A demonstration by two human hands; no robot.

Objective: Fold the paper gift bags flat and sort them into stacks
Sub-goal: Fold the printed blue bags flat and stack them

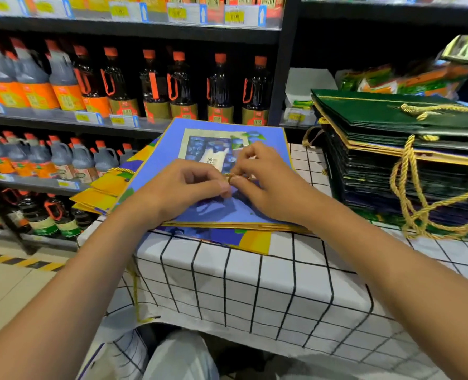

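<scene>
A flat blue gift bag (172, 144) with a blueberry picture lies on top of a stack of blue and yellow bags (101, 196) at the table's middle. My left hand (178, 187) and my right hand (265, 182) meet over its lower half. Both pinch a gold cord handle (231, 176) between thumb and fingers. A tall stack of flat dark green bags (391, 138) with gold rope handles (413, 187) stands at the right.
The table wears a white cloth with a black grid (254, 283). Shelves of dark sauce bottles (150, 86) rise right behind and to the left. Packets in green and orange (408, 78) lie on a shelf at the back right. My knee (180, 357) shows below the table.
</scene>
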